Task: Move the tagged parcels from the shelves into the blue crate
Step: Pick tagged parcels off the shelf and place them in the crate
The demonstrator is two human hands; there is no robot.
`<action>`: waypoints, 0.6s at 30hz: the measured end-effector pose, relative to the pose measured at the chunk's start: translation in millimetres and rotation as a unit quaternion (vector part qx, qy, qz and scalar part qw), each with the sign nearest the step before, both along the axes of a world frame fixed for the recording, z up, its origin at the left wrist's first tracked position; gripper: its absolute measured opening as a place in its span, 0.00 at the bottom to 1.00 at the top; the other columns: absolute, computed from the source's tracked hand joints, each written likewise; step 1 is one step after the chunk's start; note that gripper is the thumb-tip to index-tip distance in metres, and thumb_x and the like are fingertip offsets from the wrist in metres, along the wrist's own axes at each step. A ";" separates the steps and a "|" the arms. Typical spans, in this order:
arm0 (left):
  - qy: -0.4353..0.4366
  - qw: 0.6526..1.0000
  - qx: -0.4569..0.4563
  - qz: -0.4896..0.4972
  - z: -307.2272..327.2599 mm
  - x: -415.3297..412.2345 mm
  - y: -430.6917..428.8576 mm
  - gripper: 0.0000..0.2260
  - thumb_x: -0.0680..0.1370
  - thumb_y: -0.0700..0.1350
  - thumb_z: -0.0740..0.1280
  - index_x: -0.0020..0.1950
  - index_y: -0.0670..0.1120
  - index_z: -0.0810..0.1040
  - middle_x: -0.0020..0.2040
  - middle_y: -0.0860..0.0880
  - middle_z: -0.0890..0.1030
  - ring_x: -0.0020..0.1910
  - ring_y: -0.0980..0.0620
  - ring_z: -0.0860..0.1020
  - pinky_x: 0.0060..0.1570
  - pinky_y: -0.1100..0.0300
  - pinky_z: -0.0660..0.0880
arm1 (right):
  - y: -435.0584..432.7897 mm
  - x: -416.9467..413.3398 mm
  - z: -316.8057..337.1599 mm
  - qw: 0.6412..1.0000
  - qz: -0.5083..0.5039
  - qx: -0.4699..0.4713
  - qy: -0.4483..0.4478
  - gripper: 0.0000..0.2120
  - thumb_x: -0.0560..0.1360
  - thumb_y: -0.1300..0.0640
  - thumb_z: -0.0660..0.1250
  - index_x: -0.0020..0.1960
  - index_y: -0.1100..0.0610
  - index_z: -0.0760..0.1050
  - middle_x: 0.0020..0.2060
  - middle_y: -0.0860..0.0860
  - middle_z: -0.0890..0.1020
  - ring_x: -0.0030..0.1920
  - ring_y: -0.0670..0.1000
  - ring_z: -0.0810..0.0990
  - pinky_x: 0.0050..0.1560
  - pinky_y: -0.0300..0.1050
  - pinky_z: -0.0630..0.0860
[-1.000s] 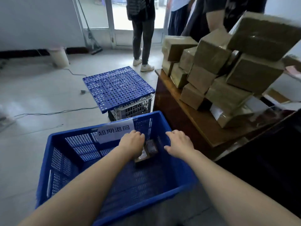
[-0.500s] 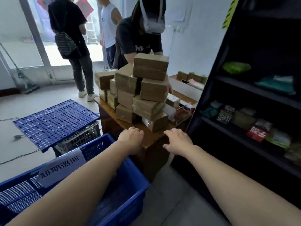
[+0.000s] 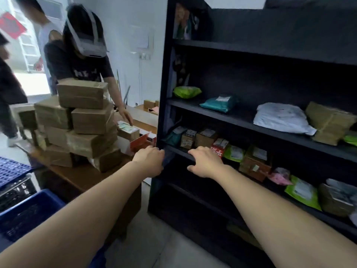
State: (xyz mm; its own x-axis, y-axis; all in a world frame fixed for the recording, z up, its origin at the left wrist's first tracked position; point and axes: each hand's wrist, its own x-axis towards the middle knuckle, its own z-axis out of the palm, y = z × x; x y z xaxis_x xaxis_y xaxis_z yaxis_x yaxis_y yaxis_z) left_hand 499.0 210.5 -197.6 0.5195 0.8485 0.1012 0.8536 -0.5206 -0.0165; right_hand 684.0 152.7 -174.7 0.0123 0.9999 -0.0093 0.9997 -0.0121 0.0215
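On the shelves, the parcels sit on three tiers, and none is in hand. The nearest row begins with two small cartons standing upright, long axis vertical, labelled tops facing up and forward. A red box beside them also stands on end, printed face outward. On the tier above, a teal bag lies flat with its long axis along the shelf edge and its label up. Which parcels carry the tag cannot be read.

The right hand hangs just before the edge of the carton tier, palm down, fingers loosely spread, holding nothing. The left hand is level with it at the shelf post, fingers loosely curled, also holding nothing.

The step in hand is judged to be the reach for a pick. The next move calls for selecting a tagged parcel, gripping its sides and lifting it clear of its close-packed neighbours.

The crate sits low at the left, well apart from the shelves. Between them stands a table stacked with brown boxes, attended by another person.
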 end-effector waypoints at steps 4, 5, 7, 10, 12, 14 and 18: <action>0.006 0.999 0.009 -0.039 18.3 67.7 1.5 0.21 0.76 0.53 0.66 0.67 0.46 0.70 0.63 0.46 0.75 0.64 0.44 0.72 0.59 0.48 0.74 | -17.2 59.1 15.9 0.999 -0.043 0.020 -0.006 0.28 0.76 0.43 0.65 0.72 0.52 0.65 0.68 0.55 0.70 0.68 0.58 0.67 0.64 0.52 0.69; 0.002 0.999 0.013 -0.047 23.5 83.5 3.0 0.21 0.76 0.52 0.66 0.67 0.46 0.70 0.64 0.45 0.75 0.64 0.44 0.72 0.59 0.48 0.74 | -20.1 72.9 20.1 0.998 -0.054 0.026 -0.009 0.28 0.75 0.43 0.65 0.71 0.52 0.66 0.67 0.55 0.71 0.68 0.58 0.68 0.64 0.52 0.69; -0.005 0.998 0.020 -0.063 34.0 115.0 7.0 0.21 0.76 0.52 0.66 0.67 0.46 0.71 0.64 0.45 0.74 0.64 0.44 0.72 0.58 0.49 0.74 | -23.9 99.8 29.3 0.996 -0.076 0.039 -0.010 0.27 0.75 0.43 0.66 0.70 0.52 0.68 0.66 0.55 0.71 0.66 0.58 0.68 0.63 0.52 0.70; -0.001 0.996 0.022 -0.092 48.9 160.6 13.9 0.18 0.76 0.51 0.65 0.64 0.45 0.72 0.62 0.44 0.75 0.62 0.43 0.72 0.56 0.48 0.75 | -24.6 138.3 43.7 0.993 -0.109 0.049 -0.005 0.27 0.75 0.44 0.67 0.71 0.51 0.67 0.66 0.54 0.71 0.67 0.57 0.69 0.65 0.54 0.69; -0.007 0.994 0.020 -0.107 56.5 190.1 22.5 0.16 0.76 0.49 0.64 0.62 0.46 0.72 0.60 0.44 0.76 0.62 0.43 0.73 0.56 0.47 0.75 | -22.0 164.1 52.4 0.990 -0.128 0.052 -0.006 0.28 0.75 0.45 0.67 0.72 0.52 0.66 0.67 0.54 0.71 0.68 0.57 0.68 0.66 0.54 0.69; -0.019 0.993 0.020 -0.119 63.6 218.3 33.5 0.16 0.77 0.48 0.64 0.64 0.46 0.72 0.61 0.45 0.75 0.62 0.43 0.72 0.57 0.48 0.74 | -16.4 190.5 59.4 0.988 -0.143 0.056 -0.010 0.29 0.75 0.45 0.66 0.73 0.52 0.65 0.68 0.55 0.70 0.69 0.57 0.67 0.66 0.54 0.68; -0.021 0.986 0.042 -0.160 76.5 273.1 61.3 0.18 0.78 0.51 0.63 0.65 0.45 0.71 0.62 0.45 0.75 0.63 0.44 0.72 0.56 0.49 0.75 | 4.1 245.9 67.6 0.981 -0.176 0.077 -0.012 0.28 0.76 0.44 0.66 0.72 0.53 0.66 0.67 0.55 0.71 0.68 0.57 0.68 0.64 0.52 0.69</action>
